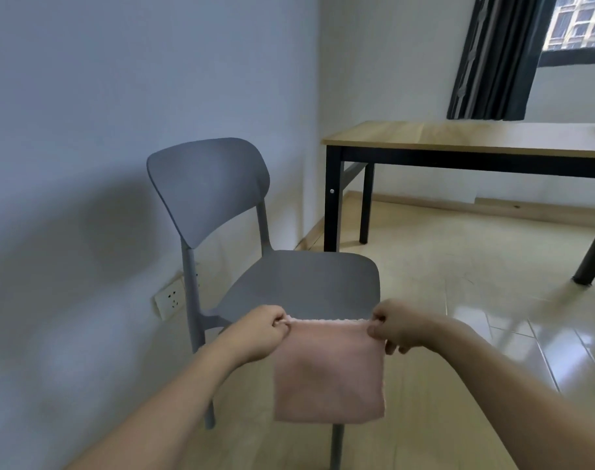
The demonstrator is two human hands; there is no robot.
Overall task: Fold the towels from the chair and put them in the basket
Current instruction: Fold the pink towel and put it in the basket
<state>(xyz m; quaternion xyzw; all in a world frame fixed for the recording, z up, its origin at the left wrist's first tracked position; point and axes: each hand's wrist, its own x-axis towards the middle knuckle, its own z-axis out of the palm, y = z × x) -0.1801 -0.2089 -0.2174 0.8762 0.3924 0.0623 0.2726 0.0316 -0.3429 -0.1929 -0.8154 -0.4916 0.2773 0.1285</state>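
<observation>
While the towel (pixel 328 371) hung in the air in front of the chair (pixel 299 283), each hand pinched one of its top corners. The left hand (pixel 260 330) held the left corner between thumb and curled fingers; the right hand (pixel 396 325) held the right corner the same way. The top edge was stretched nearly straight between them, just in front of the seat's front edge, and the rest of the cloth hung free below.

The towel appeared small, light and soft, with a slightly fuzzy upper edge. It draped under its own weight and showed faint creases, so it would not keep a shape unsupported. Holding it at the corners was judged the correct grip for folding, since it kept the edges aligned.

No towel lay on the seat. The basket was not in view. A surface (pixel 475 137) stood to the right.
</observation>
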